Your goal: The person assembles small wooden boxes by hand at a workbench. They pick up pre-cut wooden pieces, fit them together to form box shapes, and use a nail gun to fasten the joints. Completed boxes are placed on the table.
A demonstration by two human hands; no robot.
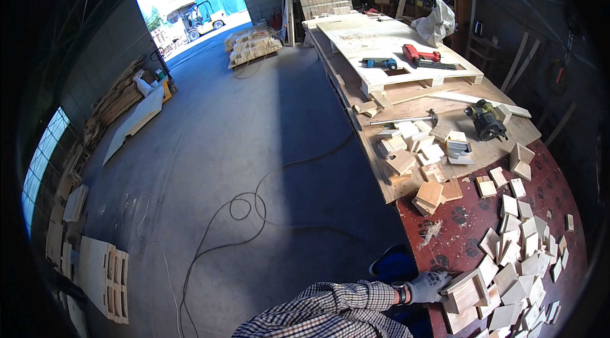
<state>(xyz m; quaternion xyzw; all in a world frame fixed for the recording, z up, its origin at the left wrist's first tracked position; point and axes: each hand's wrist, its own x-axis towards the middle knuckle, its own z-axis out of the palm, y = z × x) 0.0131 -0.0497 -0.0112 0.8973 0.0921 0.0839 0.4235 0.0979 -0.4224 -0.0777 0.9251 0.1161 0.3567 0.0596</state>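
My left hand [427, 287], in a light grey work glove below a checked sleeve and a dark wristband, is at the near left edge of the red tabletop [438, 246]. Its fingers close on the left side of a small wooden box [467, 293] with a raised rim, resting tilted on other wood pieces; part of the grip is hidden. Many loose pale wood blocks [508, 281] lie heaped to the right of it. My right hand does not show.
Further up the bench are stacked blocks [429, 195], a hammer [406, 120], a dark power tool [488, 123], a red nail gun [420, 55] and a teal tool [380, 63] on a large wooden panel [381, 36]. A hose [210, 230] loops over the floor.
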